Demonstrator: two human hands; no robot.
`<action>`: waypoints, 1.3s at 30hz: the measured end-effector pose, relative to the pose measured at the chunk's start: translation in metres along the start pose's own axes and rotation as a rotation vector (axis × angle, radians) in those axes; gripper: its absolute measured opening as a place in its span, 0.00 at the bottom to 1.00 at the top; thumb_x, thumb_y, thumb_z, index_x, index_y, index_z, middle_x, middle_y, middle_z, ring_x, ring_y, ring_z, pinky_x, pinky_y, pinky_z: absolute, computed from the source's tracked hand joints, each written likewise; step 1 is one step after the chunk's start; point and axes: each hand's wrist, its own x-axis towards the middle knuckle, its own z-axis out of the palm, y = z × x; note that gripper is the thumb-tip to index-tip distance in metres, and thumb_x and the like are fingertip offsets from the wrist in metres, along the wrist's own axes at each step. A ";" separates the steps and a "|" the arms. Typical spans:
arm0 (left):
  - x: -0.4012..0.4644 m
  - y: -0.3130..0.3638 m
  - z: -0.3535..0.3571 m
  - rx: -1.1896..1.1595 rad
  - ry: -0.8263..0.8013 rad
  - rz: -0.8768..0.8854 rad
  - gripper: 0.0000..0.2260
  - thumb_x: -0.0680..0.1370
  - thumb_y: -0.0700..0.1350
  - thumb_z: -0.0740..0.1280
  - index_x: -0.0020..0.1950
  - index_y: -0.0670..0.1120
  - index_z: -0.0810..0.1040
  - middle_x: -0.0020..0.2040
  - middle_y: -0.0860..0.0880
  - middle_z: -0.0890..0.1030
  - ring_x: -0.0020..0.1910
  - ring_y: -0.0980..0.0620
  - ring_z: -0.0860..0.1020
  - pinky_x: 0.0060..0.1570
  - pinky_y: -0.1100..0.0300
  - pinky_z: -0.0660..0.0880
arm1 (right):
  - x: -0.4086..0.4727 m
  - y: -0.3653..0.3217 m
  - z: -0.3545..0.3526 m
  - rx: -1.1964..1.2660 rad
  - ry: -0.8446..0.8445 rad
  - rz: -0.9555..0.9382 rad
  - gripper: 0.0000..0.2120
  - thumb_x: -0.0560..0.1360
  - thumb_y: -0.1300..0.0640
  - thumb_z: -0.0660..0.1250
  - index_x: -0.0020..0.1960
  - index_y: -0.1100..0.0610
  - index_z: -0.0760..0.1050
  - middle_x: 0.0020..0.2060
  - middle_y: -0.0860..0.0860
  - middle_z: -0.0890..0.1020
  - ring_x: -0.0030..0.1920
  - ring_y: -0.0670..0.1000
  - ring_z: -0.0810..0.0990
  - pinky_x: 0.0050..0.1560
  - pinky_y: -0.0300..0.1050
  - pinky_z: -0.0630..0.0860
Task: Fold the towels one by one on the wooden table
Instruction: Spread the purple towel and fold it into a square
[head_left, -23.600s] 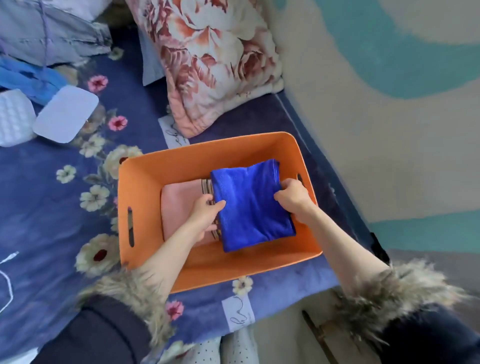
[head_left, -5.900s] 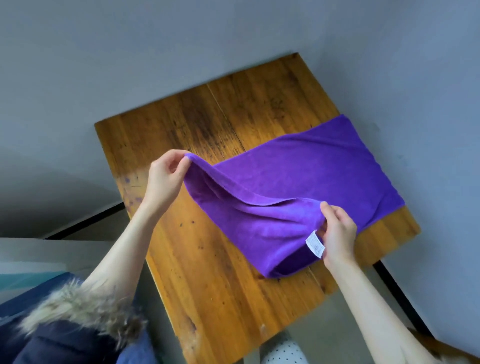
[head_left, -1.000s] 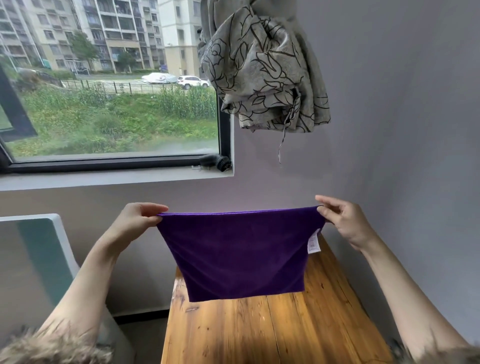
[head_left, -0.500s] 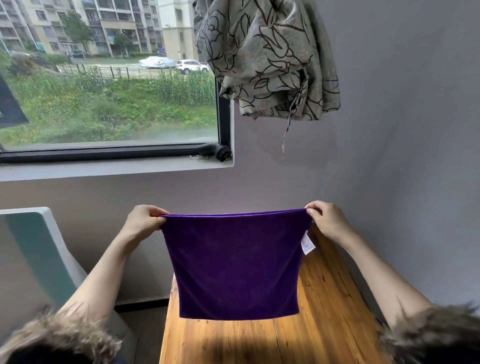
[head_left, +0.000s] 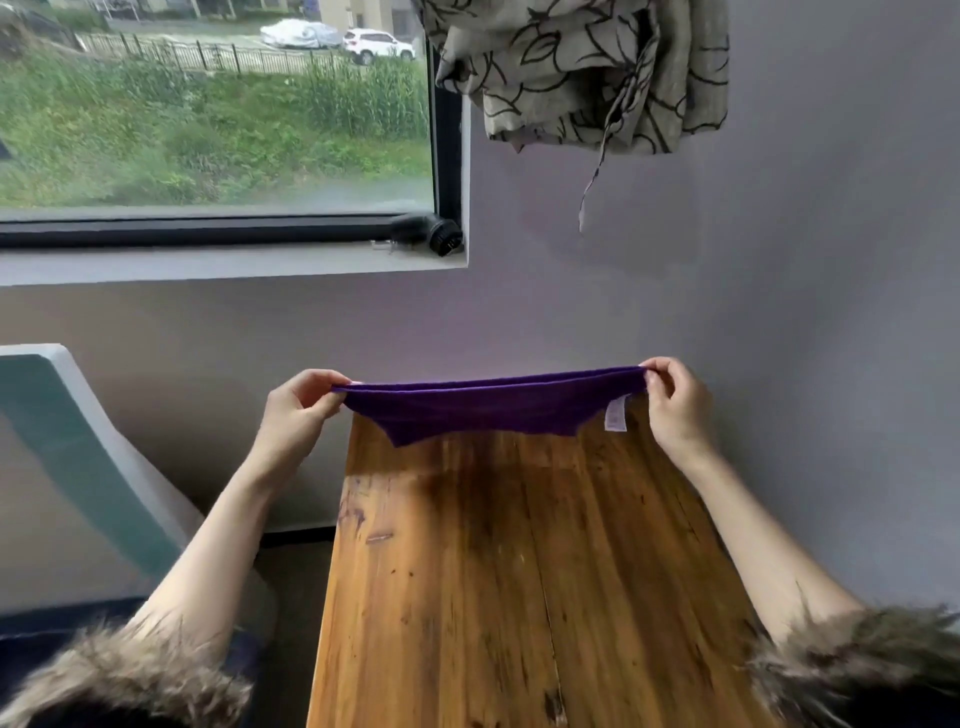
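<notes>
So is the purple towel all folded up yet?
Not yet. The purple towel is already doubled over, with its tag showing. The left hand and right hand pinch its top corners above the wooden table. It still has to be laid down and folded smaller.

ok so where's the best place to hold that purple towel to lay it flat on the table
By its two top corners, one from each side, as the left hand and right hand pinch them now. The purple towel is limp, so only a spread corner grip keeps its edge taut over the wooden table.
</notes>
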 end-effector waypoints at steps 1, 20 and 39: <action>-0.012 -0.015 0.003 0.019 -0.029 -0.024 0.09 0.77 0.33 0.64 0.44 0.46 0.78 0.43 0.49 0.81 0.43 0.55 0.78 0.49 0.61 0.75 | -0.014 0.010 0.002 -0.010 -0.029 0.017 0.09 0.79 0.65 0.58 0.53 0.64 0.76 0.46 0.52 0.77 0.47 0.49 0.74 0.46 0.34 0.67; -0.177 -0.198 0.004 0.147 -0.505 -0.870 0.04 0.76 0.35 0.65 0.47 0.40 0.80 0.40 0.45 0.81 0.42 0.50 0.79 0.47 0.58 0.77 | -0.211 0.166 -0.004 -0.182 -0.604 0.647 0.05 0.75 0.65 0.64 0.47 0.63 0.79 0.40 0.54 0.79 0.43 0.51 0.75 0.36 0.28 0.69; -0.052 -0.231 0.063 0.055 -0.018 -0.661 0.05 0.79 0.39 0.63 0.52 0.42 0.78 0.45 0.46 0.79 0.43 0.55 0.76 0.42 0.59 0.76 | -0.103 0.201 0.101 -0.010 -0.427 0.658 0.07 0.77 0.64 0.61 0.51 0.61 0.78 0.46 0.57 0.81 0.46 0.52 0.78 0.42 0.39 0.74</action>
